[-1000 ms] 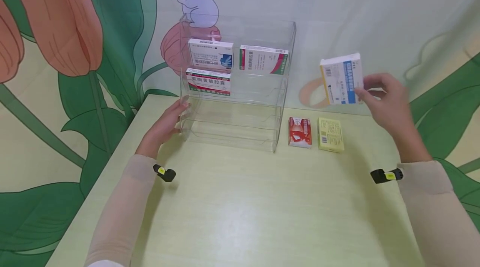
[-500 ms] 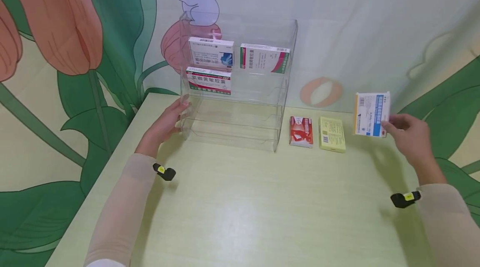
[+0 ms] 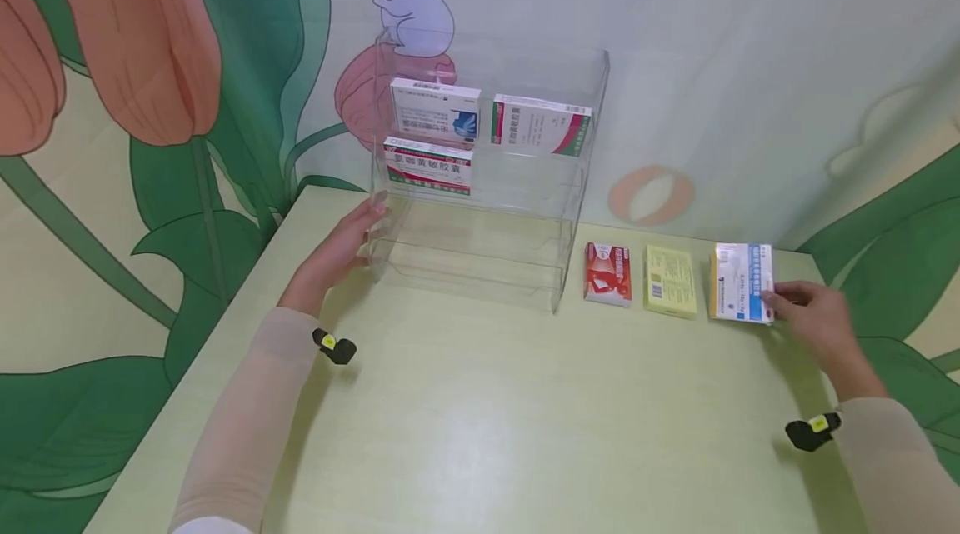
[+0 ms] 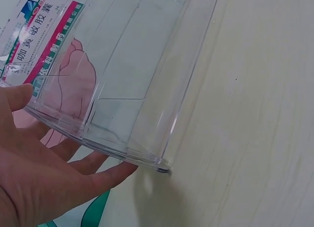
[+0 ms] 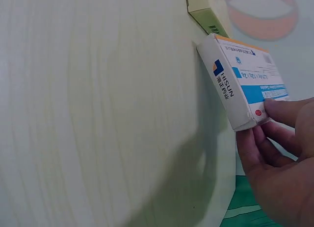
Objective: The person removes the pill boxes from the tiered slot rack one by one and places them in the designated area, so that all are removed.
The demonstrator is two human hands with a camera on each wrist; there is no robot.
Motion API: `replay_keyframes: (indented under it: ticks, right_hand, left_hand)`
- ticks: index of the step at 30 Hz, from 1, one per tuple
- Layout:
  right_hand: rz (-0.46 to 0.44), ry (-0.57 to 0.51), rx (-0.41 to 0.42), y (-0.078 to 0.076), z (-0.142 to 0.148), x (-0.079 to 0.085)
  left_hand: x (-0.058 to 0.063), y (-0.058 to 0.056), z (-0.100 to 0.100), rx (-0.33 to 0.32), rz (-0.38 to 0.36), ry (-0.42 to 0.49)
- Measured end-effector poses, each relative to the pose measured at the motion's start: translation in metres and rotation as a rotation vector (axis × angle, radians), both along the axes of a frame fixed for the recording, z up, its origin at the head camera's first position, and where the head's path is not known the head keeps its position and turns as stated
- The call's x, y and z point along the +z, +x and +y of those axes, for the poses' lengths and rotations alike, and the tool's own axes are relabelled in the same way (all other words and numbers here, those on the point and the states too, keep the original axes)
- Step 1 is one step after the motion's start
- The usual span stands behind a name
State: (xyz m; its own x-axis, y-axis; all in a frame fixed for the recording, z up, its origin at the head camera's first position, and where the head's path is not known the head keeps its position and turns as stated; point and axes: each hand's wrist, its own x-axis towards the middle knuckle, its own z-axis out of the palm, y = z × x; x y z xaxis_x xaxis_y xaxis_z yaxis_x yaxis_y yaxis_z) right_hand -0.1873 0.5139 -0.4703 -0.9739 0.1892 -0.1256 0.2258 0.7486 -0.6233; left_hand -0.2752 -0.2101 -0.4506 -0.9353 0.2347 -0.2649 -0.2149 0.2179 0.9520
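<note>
My right hand (image 3: 813,321) pinches a white medicine box (image 3: 742,280) with blue and orange bands, thumb on its printed face and fingers beneath. In the right wrist view the box (image 5: 250,75) is tilted, close over the table, its "HISUN" side showing. At the rack's left side, my left hand (image 3: 341,247) holds the clear acrylic display rack (image 3: 480,255). The left wrist view has the thumb at the rack's side panel (image 4: 98,146) and the other fingers along its outside. Two medicine boxes, one white-and-blue (image 3: 437,111) and one white-green-red (image 3: 540,126), stand on the upper tier; another (image 3: 427,169) sits below.
A red medicine box (image 3: 608,274) and a yellow one (image 3: 670,281) lie on the pale table (image 3: 480,401) between the rack and my right hand. Behind the table hangs a printed cloth (image 3: 712,42) with flowers and a cartoon animal.
My right hand has carried the white-and-blue box right and down, from beside the rack to the table beside the yellow box. My left hand stays on the rack; the head view shifts slightly.
</note>
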Motion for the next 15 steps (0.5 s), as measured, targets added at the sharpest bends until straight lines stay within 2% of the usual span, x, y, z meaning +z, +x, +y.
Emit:
replay_keyframes:
  ticks: [10, 15]
  right_hand:
    - [-0.105, -0.046, -0.051, -0.001, 0.003, -0.014]
    - [-0.125, -0.065, -0.061, -0.002, 0.004, -0.020]
  left_hand:
    - [0.001, -0.003, 0.004, 0.020, 0.000, 0.005]
    - [0.000, -0.001, 0.003, 0.020, -0.013, -0.002]
